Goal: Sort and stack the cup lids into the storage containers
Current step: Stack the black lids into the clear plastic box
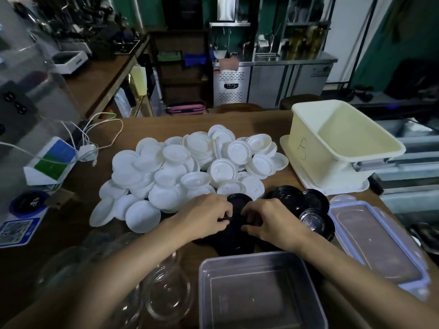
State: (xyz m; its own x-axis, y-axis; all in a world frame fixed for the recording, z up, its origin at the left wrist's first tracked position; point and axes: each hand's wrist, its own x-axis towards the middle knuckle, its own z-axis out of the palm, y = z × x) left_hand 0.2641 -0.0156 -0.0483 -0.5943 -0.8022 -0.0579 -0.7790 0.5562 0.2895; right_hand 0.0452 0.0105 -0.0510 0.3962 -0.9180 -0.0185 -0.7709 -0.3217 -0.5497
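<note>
A big heap of white cup lids covers the middle of the wooden table. In front of it lie several black lids. My left hand and my right hand meet over a black lid, both pinching its rim. A clear plastic container stands empty near the front edge. To the front left lie clear dome lids. A cream tub stands tilted at the back right.
The cream tub rests on its lid. A clear container lid with blue clips lies at the right. White cables, a blue-green card stand and a QR sign sit at the left. Metal trays lie far right.
</note>
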